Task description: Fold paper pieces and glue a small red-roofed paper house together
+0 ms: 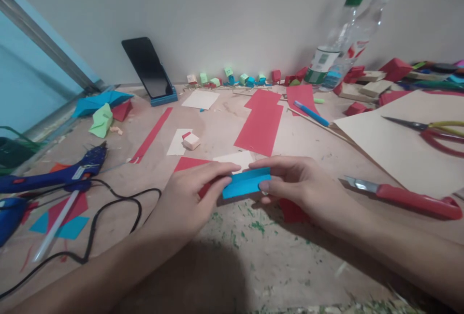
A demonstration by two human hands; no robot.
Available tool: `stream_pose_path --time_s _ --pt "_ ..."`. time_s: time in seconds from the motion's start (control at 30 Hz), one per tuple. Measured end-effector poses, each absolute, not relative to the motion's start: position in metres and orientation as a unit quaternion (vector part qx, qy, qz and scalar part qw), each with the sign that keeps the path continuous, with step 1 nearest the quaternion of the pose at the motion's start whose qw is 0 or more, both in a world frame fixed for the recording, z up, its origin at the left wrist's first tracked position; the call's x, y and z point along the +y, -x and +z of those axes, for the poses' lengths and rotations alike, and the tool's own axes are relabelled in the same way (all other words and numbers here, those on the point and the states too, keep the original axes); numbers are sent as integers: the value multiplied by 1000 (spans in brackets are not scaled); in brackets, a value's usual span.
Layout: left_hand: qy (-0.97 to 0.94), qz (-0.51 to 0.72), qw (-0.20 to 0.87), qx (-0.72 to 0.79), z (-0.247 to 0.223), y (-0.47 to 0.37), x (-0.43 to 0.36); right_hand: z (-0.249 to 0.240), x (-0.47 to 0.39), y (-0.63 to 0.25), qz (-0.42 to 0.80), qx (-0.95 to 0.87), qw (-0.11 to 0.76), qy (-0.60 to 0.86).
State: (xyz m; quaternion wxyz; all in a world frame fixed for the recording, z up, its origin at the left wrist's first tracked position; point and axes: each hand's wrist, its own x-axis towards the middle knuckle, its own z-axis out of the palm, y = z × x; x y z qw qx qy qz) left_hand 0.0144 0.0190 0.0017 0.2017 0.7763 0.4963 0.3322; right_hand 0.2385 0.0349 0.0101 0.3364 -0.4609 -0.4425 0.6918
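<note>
Between my two hands is a small blue piece of paper (244,187), creased lengthwise with its far edge standing up. My left hand (203,186) pinches its left end between thumb and fingers. At the other end, my right hand (290,178) grips it, the thumb on the near face and the fingers behind. Just beyond the hands lie a white paper piece (235,158) and a red paper piece (188,163), both partly covered. A small cream paper box (191,141) with a bit of red rests farther back, left of centre.
A blue glue gun (83,169) with a looping black cord lies left. A red-handled cutter (416,200) and scissors (427,130) lie right. A phone (148,67) stands at the back, near several tiny paper cubes (228,72). Plastic bottles (326,57) stand back right. Red paper sheets (259,130) lie mid-table.
</note>
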Motion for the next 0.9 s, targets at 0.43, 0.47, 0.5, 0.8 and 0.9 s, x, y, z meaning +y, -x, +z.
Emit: stream_pose_path --time_s 0.43,0.47,0.5,0.8,0.9 --pt "-785 358 223 453 10 -12 13 10 36 -241 684 -439 350 466" --pt "-793 351 213 449 10 -12 14 9 37 -241 682 -438 353 468" --pt "-798 345 207 449 10 -12 15 9 37 -242 680 -439 353 469" --pt "-762 354 237 487 6 -17 15 15 35 -241 642 -477 360 480" --pt "-776 355 224 471 5 -16 14 15 34 -239 658 -483 358 454"
